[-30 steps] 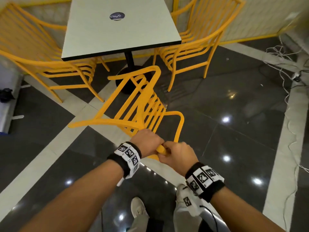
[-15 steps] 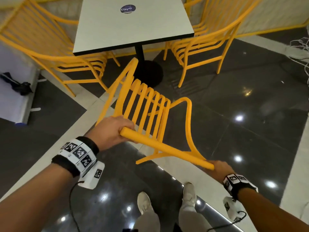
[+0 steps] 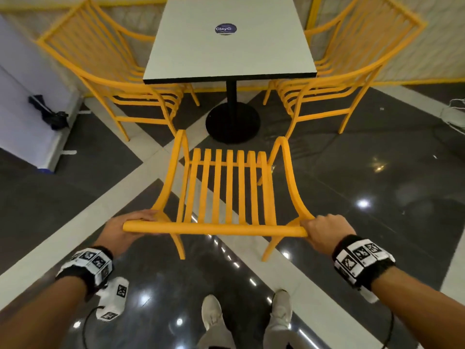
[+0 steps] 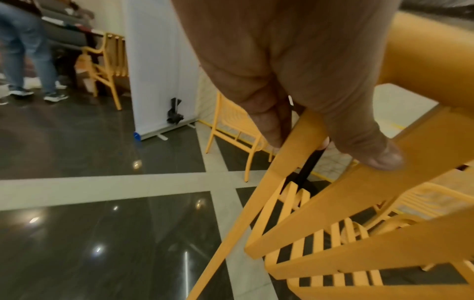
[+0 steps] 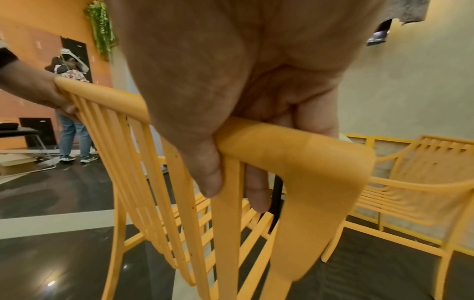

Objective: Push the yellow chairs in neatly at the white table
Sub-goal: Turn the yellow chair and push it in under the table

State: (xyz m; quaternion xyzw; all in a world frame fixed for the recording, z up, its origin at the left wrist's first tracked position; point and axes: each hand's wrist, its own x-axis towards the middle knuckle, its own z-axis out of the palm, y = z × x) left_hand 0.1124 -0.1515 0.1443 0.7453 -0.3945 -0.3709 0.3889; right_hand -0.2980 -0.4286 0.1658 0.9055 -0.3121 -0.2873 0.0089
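the chair (image 3: 226, 187) we hold stands on the floor (image 3: 364, 172) facing the table (image 3: 229, 39), square to its near edge but well apart from it, seat short of the black base (image 3: 232, 122). whether all four legs are down we cannot tell; the front ones are hidden under the seat.

we have it by the top rail (image 3: 214, 229), one hand at each end. our left hand (image 3: 125, 230) is wrapped round the left corner, thumb lying on a slat in the left wrist view and fingers curled behind the post. our right hand (image 3: 324, 231) clamps the right corner, thumb in front of the rail and fingers hooked over the back, as the right wrist view shows.

we judge the chair light and stiff: thin slats, open frame, probably moulded plastic or painted metal. it should slide easily on the glossy floor, perhaps too easily, so an even push from both ends will keep it straight. the rail is the natural hold; the slats look less fit to take a shove.

two more chairs sit at the table's sides, the left chair (image 3: 105, 71) and the right chair (image 3: 352, 66), both with seats partly under the top. a white panel (image 3: 27, 96) stands further left.
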